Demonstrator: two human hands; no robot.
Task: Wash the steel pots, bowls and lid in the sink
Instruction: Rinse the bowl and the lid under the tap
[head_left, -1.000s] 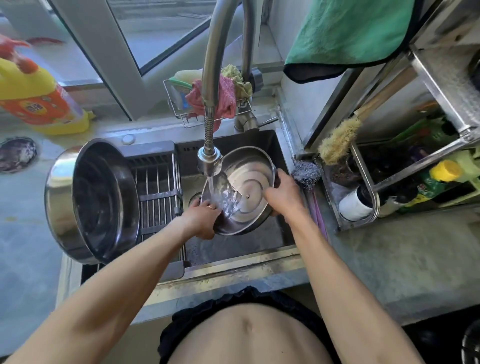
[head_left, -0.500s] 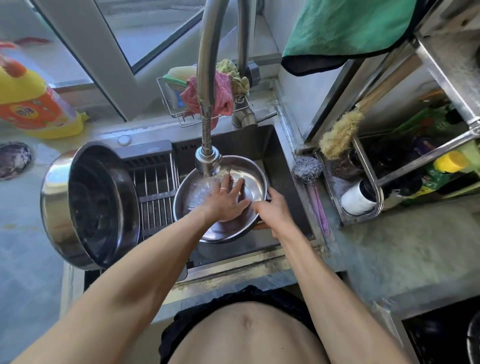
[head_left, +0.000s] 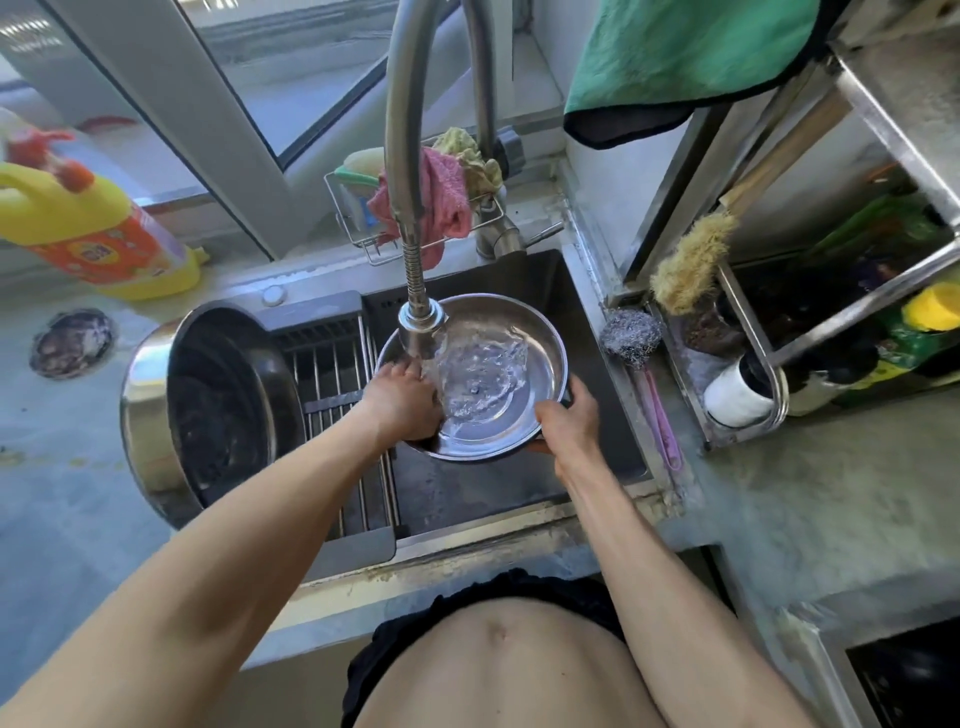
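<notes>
Steel bowl (head_left: 498, 415) is over the sink (head_left: 587, 322), held level-ish w/ open side up, right under the faucet head (head_left: 422, 332). Water stream (head_left: 480, 374) hits inside the bowl and swirls there. Left hand (head_left: 402, 400) has its grip curled over the bowl's left rim, fingers at the edge next to the stream. Right hand (head_left: 566, 421) clamps the near-right rim, thumb on top, other fingers hidden under the bowl.

Bowl fills most of the sink's right half; its far rim sits close to the back wall, right rim near the sink's right wall. Dark open basin shows btwn the bowl and the sink's front edge.

Large steel pot (head_left: 208, 410) lies tipped on its side at the sink's left edge, mouth facing right, partly over the drain rack (head_left: 337, 374) that spans the sink's left part. Steel scourer (head_left: 631, 336) sits on the bench just beside the sink's right edge. Yellow detergent bottle (head_left: 98, 228) lies on the bench at far left, well apart. Wire caddy w/ pink cloth (head_left: 441, 202) stands behind the sink. Green towel (head_left: 675, 57) hangs up top right.
</notes>
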